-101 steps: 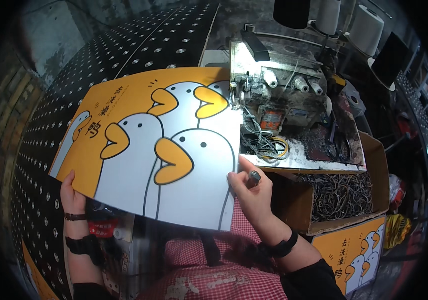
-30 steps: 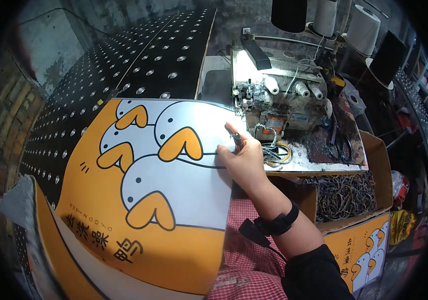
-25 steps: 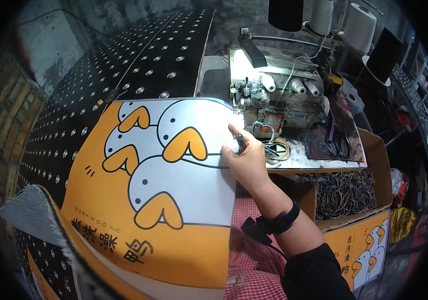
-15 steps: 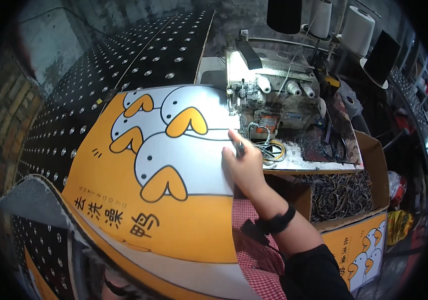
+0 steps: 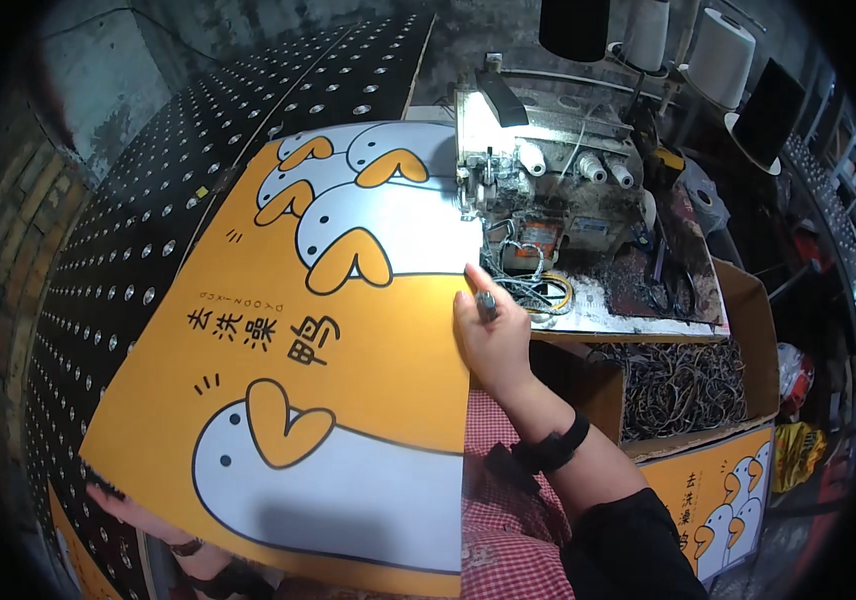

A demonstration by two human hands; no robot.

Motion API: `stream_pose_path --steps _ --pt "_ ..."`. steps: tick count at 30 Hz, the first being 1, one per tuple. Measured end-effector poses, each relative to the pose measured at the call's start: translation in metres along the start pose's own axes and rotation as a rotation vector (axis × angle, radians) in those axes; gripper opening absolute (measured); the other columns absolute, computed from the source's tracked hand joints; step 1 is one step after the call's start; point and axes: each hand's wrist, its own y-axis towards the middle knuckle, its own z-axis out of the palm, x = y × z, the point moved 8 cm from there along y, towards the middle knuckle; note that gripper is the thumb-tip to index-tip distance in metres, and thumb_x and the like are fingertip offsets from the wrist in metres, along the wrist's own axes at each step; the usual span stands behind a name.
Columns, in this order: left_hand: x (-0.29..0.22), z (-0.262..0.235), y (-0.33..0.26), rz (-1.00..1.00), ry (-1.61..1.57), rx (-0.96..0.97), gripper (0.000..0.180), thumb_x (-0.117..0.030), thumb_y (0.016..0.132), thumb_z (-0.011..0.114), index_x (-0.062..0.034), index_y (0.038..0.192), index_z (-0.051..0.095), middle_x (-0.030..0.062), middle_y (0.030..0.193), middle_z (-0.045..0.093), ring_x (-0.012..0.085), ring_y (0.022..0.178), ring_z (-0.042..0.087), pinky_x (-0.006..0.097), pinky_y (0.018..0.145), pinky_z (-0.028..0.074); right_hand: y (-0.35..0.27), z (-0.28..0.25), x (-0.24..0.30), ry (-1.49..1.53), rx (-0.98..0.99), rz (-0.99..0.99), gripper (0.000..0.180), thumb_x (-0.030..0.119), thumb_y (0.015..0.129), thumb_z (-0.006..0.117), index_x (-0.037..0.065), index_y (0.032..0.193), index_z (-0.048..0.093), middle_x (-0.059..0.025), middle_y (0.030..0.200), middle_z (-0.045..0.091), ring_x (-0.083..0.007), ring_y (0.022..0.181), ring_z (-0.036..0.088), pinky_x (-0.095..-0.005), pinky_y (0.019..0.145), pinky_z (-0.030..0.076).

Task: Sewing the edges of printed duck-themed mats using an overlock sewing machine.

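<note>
A large yellow mat printed with white ducks lies under the sewing machine, its right edge running past the lit needle area. On that edge rest the index finger and thumb of my right hand. Its other fingers are curled round a small dark rod-shaped tool, mostly hidden in the palm. My left hand is at the mat's lower left corner, closed on the edge there, with most of its fingers hidden beneath the mat. A dark band circles each wrist.
Black boards with rows of metal studs stretch to the left. Right of the machine are scissors and thread cones. Below stands a cardboard box of tangled trimmings, with another duck-printed mat beside it.
The mat has slid away from me, along the machine. Its near left corner, folded up before, now lies spread out. My left hand has come into view there; my right hand has barely moved.
</note>
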Motion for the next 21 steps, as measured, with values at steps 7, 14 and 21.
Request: stream_pose_path --steps 7,14,21 --pt "0.039 -0.053 0.025 -0.216 -0.127 -0.155 0.042 -0.026 0.087 0.038 0.0025 0.118 0.044 0.0156 0.121 0.049 0.0268 0.110 0.049 0.039 0.094 0.039 -0.011 -0.003 0.008 0.030 0.084 0.137 0.035 0.008 0.079 0.059 -0.005 0.112 0.053 -0.0134 0.073 0.061 -0.0084 0.059 0.055 -0.0236 0.054 0.045" --pt "0.069 -0.057 0.055 -0.295 -0.105 -0.225 0.041 -0.023 0.086 0.039 0.0029 0.118 0.043 0.0165 0.115 0.052 0.0276 0.105 0.052 0.039 0.090 0.042 -0.042 -0.013 0.022 0.065 0.088 0.098 0.037 0.007 0.076 0.062 -0.002 0.112 0.055 -0.0166 0.085 0.063 -0.0155 0.072 0.061 -0.0245 0.064 0.048" --pt "0.084 -0.056 0.095 -0.249 0.064 -0.335 0.032 -0.014 0.087 0.040 0.0036 0.113 0.044 0.0136 0.108 0.055 0.0232 0.097 0.056 0.033 0.080 0.049 -0.053 -0.019 0.033 0.106 0.172 0.227 0.033 0.007 0.076 0.062 0.000 0.108 0.057 -0.0156 0.085 0.063 -0.0164 0.073 0.061 -0.0250 0.064 0.048"
